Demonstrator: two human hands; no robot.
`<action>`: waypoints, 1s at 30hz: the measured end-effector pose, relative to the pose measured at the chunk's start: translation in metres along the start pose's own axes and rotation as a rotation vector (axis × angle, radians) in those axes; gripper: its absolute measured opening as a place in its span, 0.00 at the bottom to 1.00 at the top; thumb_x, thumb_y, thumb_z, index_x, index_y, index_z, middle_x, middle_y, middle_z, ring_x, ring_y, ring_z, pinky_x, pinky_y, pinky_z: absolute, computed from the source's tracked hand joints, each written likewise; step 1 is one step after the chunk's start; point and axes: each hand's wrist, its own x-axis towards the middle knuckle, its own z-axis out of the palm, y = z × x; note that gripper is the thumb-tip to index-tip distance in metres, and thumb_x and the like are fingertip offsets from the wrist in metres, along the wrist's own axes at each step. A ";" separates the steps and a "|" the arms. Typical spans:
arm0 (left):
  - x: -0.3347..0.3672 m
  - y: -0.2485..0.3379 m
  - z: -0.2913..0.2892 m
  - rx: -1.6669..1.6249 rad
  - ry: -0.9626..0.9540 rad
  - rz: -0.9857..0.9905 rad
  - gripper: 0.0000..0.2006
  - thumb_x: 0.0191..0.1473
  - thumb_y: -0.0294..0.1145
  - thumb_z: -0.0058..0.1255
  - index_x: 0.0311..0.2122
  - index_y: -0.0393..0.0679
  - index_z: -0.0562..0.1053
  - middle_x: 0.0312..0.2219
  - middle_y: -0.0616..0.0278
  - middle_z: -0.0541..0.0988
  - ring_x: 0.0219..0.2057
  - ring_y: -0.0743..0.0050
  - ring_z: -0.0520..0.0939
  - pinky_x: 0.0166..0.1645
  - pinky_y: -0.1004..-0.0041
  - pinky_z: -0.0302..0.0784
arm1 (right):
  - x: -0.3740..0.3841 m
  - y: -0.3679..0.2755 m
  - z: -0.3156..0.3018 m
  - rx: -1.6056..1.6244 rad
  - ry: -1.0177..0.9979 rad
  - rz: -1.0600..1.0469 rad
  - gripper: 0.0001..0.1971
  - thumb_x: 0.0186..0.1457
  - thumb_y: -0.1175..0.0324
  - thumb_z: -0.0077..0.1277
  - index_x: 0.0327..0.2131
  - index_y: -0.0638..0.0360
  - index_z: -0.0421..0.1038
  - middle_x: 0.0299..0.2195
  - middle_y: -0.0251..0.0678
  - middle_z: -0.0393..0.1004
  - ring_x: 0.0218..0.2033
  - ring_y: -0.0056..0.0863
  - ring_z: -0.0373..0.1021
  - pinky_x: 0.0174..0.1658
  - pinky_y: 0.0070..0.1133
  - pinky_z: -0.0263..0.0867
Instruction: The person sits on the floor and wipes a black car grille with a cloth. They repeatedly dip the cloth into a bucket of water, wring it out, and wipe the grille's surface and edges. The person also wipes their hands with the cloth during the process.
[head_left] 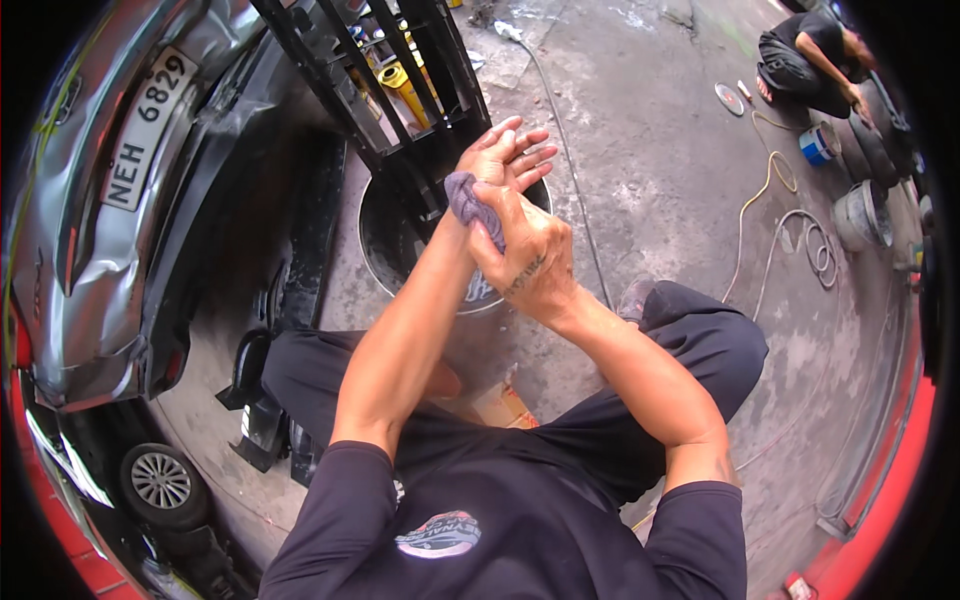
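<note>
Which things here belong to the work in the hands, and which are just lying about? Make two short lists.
In use: left hand, open and being wiped; right hand, its grip on the grey rag; round bucket below them.

Lying about: hose, blue tin, grey disc, damaged car.

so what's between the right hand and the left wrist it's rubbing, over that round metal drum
In the head view, a crumpled grey-purple cloth rag lies between them: the right hand presses it against the wrist of the open left hand, above the round dark metal drum.
</note>
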 end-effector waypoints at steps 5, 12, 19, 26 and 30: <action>-0.004 -0.016 0.012 -0.075 -0.074 0.084 0.15 0.73 0.32 0.42 0.58 0.39 0.72 0.47 0.53 0.81 0.48 0.65 0.83 0.54 0.62 0.83 | 0.041 0.036 -0.019 0.012 0.073 0.416 0.18 0.58 0.67 0.56 0.51 0.63 0.72 0.37 0.59 0.81 0.36 0.50 0.83 0.39 0.37 0.77; -0.028 0.009 0.013 -0.132 -0.182 0.065 0.51 0.66 0.73 0.34 0.76 0.35 0.45 0.68 0.31 0.61 0.72 0.37 0.61 0.72 0.44 0.63 | 0.005 0.014 0.005 0.021 0.086 0.157 0.18 0.60 0.66 0.54 0.51 0.65 0.71 0.39 0.61 0.80 0.37 0.57 0.81 0.42 0.42 0.76; -0.046 -0.009 0.014 -0.021 -0.132 0.146 0.36 0.75 0.56 0.35 0.75 0.39 0.51 0.71 0.50 0.62 0.70 0.57 0.66 0.73 0.54 0.61 | 0.029 0.058 -0.011 -0.131 0.097 0.220 0.18 0.60 0.64 0.55 0.49 0.65 0.75 0.41 0.57 0.81 0.41 0.54 0.79 0.45 0.42 0.75; -0.061 -0.003 0.017 0.096 -0.223 0.082 0.38 0.74 0.58 0.36 0.76 0.41 0.49 0.70 0.51 0.63 0.68 0.58 0.69 0.70 0.56 0.65 | 0.042 0.051 -0.034 -0.034 0.216 0.201 0.20 0.60 0.63 0.55 0.52 0.65 0.74 0.43 0.59 0.79 0.45 0.58 0.77 0.51 0.41 0.73; -0.052 0.006 0.018 -0.060 -0.152 0.106 0.37 0.74 0.61 0.30 0.74 0.40 0.53 0.66 0.50 0.70 0.65 0.57 0.72 0.70 0.58 0.67 | 0.017 0.012 -0.016 0.084 0.082 0.191 0.20 0.57 0.65 0.58 0.49 0.68 0.73 0.44 0.59 0.78 0.46 0.58 0.77 0.50 0.41 0.74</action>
